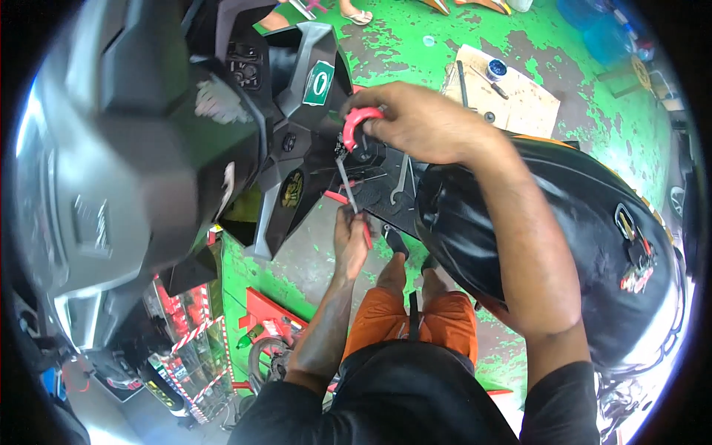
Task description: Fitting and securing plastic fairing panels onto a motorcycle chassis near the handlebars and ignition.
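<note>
My left hand (351,243) is closed around a red-handled tool with a long metal shaft (348,185); its exact kind is unclear. The shaft slants up toward the inner front panel of a dark grey scooter (167,141). Above it, my right hand (419,122) reaches across from the right, its fingers closed on a curved red C-shaped piece (356,124). Beside that piece, small metal parts sit at the panel, partly covered by my fingers. On the black footboard (380,187) below lie a grey hook-ended wrench (401,182) and other thin tools.
The scooter's black seat (549,222) bulges at the right under my right forearm, with keys (638,259) on it. Cardboard (530,104) on the green floor bears a blue-topped jar (496,70) and tools. Another person's sandalled foot (358,15) stands at the far side.
</note>
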`<action>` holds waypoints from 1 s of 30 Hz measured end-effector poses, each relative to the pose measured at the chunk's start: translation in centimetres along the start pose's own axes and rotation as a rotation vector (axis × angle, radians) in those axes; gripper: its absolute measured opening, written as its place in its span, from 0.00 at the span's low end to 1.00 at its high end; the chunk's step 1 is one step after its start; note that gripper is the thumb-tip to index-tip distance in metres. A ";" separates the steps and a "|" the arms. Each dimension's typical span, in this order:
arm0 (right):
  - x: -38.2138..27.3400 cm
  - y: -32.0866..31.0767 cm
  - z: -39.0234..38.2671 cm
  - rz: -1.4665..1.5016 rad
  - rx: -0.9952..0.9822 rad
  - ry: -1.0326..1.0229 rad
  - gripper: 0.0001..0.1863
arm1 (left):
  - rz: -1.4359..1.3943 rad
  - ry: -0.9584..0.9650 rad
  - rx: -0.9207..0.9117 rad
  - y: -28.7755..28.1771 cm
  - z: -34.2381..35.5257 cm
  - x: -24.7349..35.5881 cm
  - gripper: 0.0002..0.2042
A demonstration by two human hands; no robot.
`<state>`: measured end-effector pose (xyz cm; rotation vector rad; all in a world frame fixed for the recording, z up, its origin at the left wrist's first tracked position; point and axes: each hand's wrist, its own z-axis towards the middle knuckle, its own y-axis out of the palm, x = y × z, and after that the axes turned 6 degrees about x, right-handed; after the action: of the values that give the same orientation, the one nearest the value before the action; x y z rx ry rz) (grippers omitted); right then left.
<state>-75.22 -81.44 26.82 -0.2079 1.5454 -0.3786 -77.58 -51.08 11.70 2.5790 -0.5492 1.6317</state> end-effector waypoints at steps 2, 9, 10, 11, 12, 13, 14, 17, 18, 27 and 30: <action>-0.4 2.8 1.0 0.002 -0.036 0.068 0.21 | -0.134 0.039 0.002 -1.1 -2.5 1.5 0.07; 0.8 8.1 6.4 0.043 -0.164 0.162 0.18 | -0.348 0.013 -0.053 -1.9 -5.7 5.5 0.08; 0.9 8.4 7.0 0.073 -0.164 0.173 0.18 | -0.341 0.032 -0.038 -1.7 -5.7 5.6 0.09; 1.0 8.6 7.4 0.113 -0.151 0.175 0.18 | -0.334 0.055 -0.029 -1.6 -5.5 5.7 0.09; 1.1 8.8 7.7 0.148 -0.131 0.207 0.17 | -0.324 0.075 -0.019 -1.6 -5.3 5.8 0.10; 1.2 8.8 7.7 0.182 -0.136 0.177 0.18 | -0.328 0.073 -0.011 -1.5 -5.2 5.7 0.10; 1.3 8.9 7.7 0.209 -0.135 0.170 0.18 | -0.333 0.075 0.001 -1.5 -5.0 5.7 0.11; 1.6 9.0 7.5 0.168 -0.179 0.102 0.19 | -0.286 0.073 0.006 -1.8 -4.6 5.4 0.12; 1.7 9.0 7.6 0.107 -0.185 0.100 0.19 | -0.263 0.053 0.011 -1.8 -4.5 5.4 0.13; 2.8 10.1 8.2 0.170 -0.170 0.103 0.17 | -0.332 0.095 0.013 -0.6 -3.7 6.2 0.14; 3.3 10.3 8.3 0.278 -0.199 0.190 0.18 | -0.283 0.084 0.044 -0.6 -3.6 6.8 0.15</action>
<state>-65.88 -73.94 20.20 -0.1114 1.7729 -0.0242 -77.87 -51.61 19.38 2.4647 -0.1357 1.6589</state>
